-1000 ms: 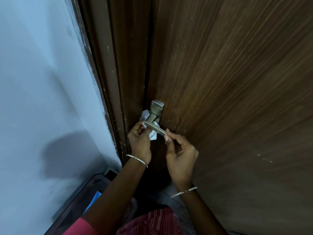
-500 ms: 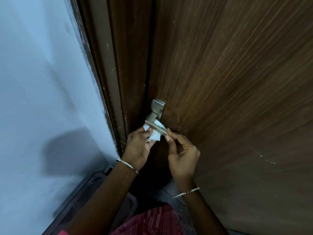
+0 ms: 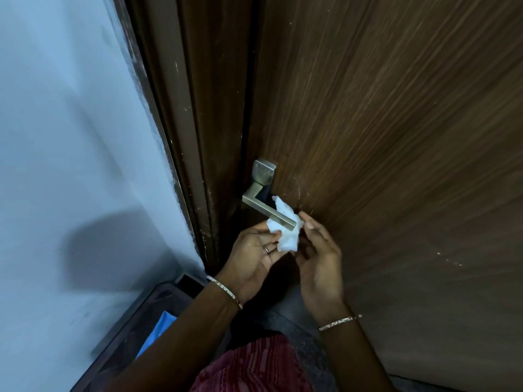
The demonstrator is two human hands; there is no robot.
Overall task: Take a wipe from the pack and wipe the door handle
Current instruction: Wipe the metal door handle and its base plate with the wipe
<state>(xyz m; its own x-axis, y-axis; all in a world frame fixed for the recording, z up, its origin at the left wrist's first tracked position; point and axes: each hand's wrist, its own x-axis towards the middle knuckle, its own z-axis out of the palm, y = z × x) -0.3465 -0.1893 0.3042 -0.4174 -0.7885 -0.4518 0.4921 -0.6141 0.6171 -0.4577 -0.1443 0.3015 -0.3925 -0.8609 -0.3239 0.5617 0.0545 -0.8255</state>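
Observation:
A brushed metal lever door handle [image 3: 264, 206] juts from the dark wooden door [image 3: 396, 137] on a square plate. A crumpled white wipe [image 3: 287, 239] is wrapped under and behind the free end of the lever. My left hand [image 3: 250, 258] pinches the wipe's left edge just below the lever. From the right, my right hand [image 3: 319, 258] meets the wipe at the lever's tip, its fingers curled with the fingertips on the wipe's right edge. No wipe pack is in view.
The brown door frame [image 3: 198, 137] runs along the handle's left side, with a pale blue wall [image 3: 70, 137] beyond it. A dark bin-like container [image 3: 147, 315] with a blue item [image 3: 158, 332] inside stands on the floor at the lower left.
The wipe has slid along the lever from its base by the plate to its free end. My left hand followed it rightward, and my right hand shifted from gripping the tip to touching the wipe.

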